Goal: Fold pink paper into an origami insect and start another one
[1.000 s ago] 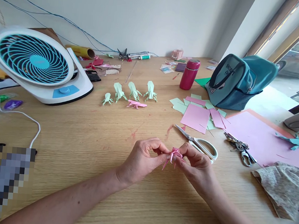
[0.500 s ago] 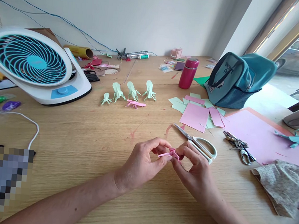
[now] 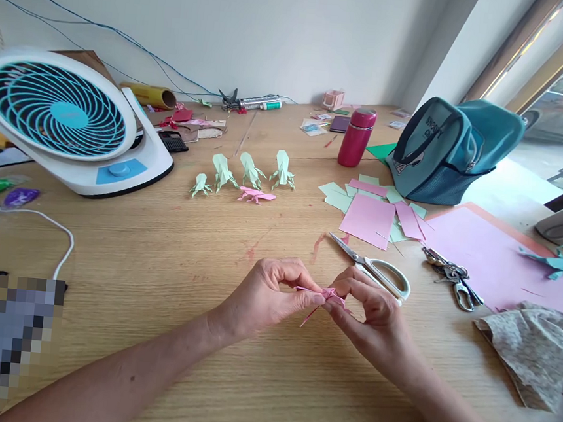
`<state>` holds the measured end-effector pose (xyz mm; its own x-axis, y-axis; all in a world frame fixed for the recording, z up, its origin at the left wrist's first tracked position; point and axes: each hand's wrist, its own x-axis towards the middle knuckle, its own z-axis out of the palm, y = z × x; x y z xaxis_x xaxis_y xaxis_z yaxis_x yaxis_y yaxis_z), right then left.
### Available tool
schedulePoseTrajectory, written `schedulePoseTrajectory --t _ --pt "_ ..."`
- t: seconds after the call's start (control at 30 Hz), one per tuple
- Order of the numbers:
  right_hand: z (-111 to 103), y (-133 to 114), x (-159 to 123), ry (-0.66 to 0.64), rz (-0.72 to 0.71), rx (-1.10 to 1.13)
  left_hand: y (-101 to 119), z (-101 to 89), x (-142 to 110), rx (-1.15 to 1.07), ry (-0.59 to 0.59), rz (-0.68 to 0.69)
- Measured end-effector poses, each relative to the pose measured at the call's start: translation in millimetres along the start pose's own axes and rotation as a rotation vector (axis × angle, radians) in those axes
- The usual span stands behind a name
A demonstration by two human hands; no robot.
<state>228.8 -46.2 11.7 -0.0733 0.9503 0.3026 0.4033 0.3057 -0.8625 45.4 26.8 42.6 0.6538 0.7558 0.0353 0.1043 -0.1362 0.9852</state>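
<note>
A small pink folded paper figure (image 3: pixel 324 295) is pinched between both my hands just above the wooden table (image 3: pixel 159 253). My left hand (image 3: pixel 267 295) grips its left side with thumb and fingers closed. My right hand (image 3: pixel 371 314) pinches its right side. A thin pink point of paper hangs below my fingers. White-handled scissors (image 3: pixel 372 270) lie just beyond my right hand. Further back stand several pale green folded paper figures (image 3: pixel 250 172) and one pink one (image 3: pixel 256 195).
A white and teal fan (image 3: pixel 67 123) stands at the back left, its white cable (image 3: pixel 38 222) trailing forward. Pink and green paper pieces (image 3: pixel 374 212), a magenta bottle (image 3: pixel 355 139), a teal bag (image 3: pixel 451 153), keys (image 3: pixel 450 278) and a grey cloth (image 3: pixel 530 351) fill the right side.
My fingers have shifted on the pink figure, turning it a little; its thin point hung down, lifted flat, and hangs down again. Both hands stay in the same spot.
</note>
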Motion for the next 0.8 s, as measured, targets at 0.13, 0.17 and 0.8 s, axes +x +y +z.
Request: schedulePoseTrajectory --t 0.13,0.17,0.8 --pt "-5 -1 0 -0.064 -0.006 0.088 -4 -4.5 1 -0.075 -0.1 0.087" --pt "-6 -1 0 -0.082 -0.005 0.113 -6 -4.9 1 -0.112 -0.113 0.104" --pt "-7 -2 5 -0.293 0.278 0.547 -19 -1.6 4 -0.3 -0.276 0.029"
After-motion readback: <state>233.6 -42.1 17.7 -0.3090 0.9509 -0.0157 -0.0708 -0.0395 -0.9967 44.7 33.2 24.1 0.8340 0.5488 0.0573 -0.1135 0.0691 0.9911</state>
